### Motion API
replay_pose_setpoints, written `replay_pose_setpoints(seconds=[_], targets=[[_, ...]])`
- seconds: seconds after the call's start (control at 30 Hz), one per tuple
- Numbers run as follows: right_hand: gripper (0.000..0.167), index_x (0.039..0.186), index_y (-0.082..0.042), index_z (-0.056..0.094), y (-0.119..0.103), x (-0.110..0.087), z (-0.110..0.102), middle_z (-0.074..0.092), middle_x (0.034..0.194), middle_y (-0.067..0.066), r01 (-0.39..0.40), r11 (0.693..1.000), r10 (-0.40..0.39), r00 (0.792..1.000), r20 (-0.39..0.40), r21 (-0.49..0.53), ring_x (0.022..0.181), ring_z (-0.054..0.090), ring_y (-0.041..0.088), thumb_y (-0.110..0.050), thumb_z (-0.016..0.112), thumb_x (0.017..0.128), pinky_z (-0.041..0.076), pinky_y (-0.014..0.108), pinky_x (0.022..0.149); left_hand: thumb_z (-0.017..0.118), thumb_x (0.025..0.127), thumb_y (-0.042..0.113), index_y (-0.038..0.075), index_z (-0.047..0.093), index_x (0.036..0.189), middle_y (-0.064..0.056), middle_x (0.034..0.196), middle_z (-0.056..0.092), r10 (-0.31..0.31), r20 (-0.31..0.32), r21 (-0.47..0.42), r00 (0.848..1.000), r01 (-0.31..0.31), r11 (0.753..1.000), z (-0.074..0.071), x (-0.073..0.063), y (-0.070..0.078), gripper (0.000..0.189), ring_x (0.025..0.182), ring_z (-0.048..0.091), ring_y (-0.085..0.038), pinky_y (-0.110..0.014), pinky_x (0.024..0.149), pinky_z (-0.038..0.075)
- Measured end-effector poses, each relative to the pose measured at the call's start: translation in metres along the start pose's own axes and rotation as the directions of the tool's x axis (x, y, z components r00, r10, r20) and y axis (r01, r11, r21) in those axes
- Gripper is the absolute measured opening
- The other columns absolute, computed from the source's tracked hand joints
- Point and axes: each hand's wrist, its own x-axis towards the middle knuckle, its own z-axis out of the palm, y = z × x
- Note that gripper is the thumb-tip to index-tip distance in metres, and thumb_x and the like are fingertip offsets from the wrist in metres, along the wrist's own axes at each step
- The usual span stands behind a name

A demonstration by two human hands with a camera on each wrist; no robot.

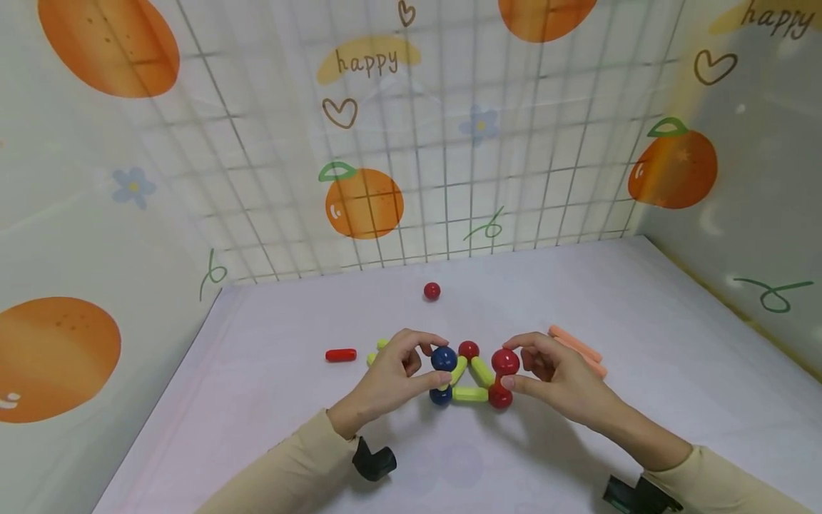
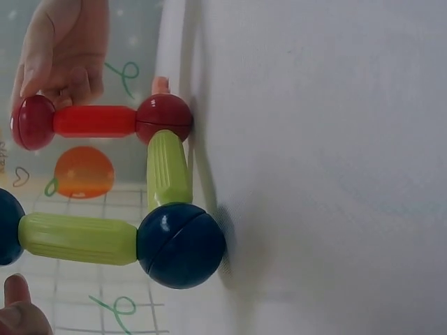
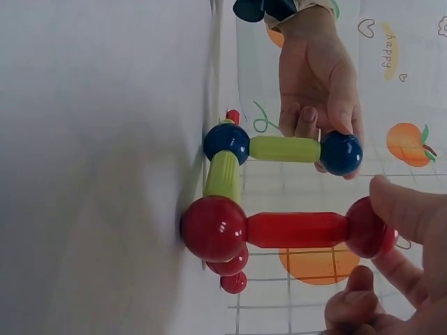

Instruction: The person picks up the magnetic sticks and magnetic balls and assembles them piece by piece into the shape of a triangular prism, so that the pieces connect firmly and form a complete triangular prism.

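A triangular base of yellow-green rods (image 1: 470, 394) joins a lower blue ball (image 1: 440, 395), a lower red ball (image 1: 500, 397) and a back red ball (image 1: 469, 349) on the table. From the blue corner an upright yellow-green rod (image 3: 285, 149) carries an upper blue ball (image 1: 444, 358). My left hand (image 1: 401, 371) pinches that ball between thumb and forefinger. At the red corner stands a red rod (image 3: 297, 229), topped by an upper red ball (image 1: 505, 361). My right hand (image 1: 559, 375) pinches this ball, thumb on the near side.
A loose red ball (image 1: 432, 290) lies farther back on the white table (image 1: 276, 428). To the left are a short red rod (image 1: 340, 355) and yellow-green rods (image 1: 372, 358) partly behind my left hand. Orange-pink rods (image 1: 576, 343) lie behind my right hand. A patterned curtain (image 1: 282, 178) encloses the back.
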Motion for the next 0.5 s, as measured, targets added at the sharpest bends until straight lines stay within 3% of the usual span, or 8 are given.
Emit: replay_pose_setpoints(seconds=[0.27, 0.5], targets=[[0.045, 0.122, -0.019, 0.061, 0.012, -0.008, -0.021, 0.051, 0.088, 0.009, 0.01, 0.995, -0.016, 0.998, -0.061, -0.097, 0.069, 0.046, 0.012, -0.028, 0.08, 0.082, 0.039, 0.023, 0.057, 0.078, 0.084, 0.031, 0.026, 0.063, 0.125, -0.016, 0.11, 0.053, -0.011, -0.008, 0.002, 1.0, 0.011, 1.0, -0.002, 0.0, -0.004, 0.044, 0.074, 0.042, -0.015, -0.02, 0.062, 0.033], [0.049, 0.127, -0.014, 0.059, 0.038, -0.013, -0.055, 0.051, 0.088, 0.004, -0.11, 0.961, 0.081, 0.989, -0.124, -0.253, 0.072, 0.045, 0.007, -0.035, 0.076, 0.086, 0.037, 0.023, 0.058, 0.078, 0.084, 0.031, 0.031, 0.064, 0.123, -0.015, 0.111, 0.053, -0.012, -0.015, 0.001, 1.0, 0.012, 1.0, -0.003, -0.001, -0.004, 0.042, 0.073, 0.043, -0.014, -0.02, 0.061, 0.033]])
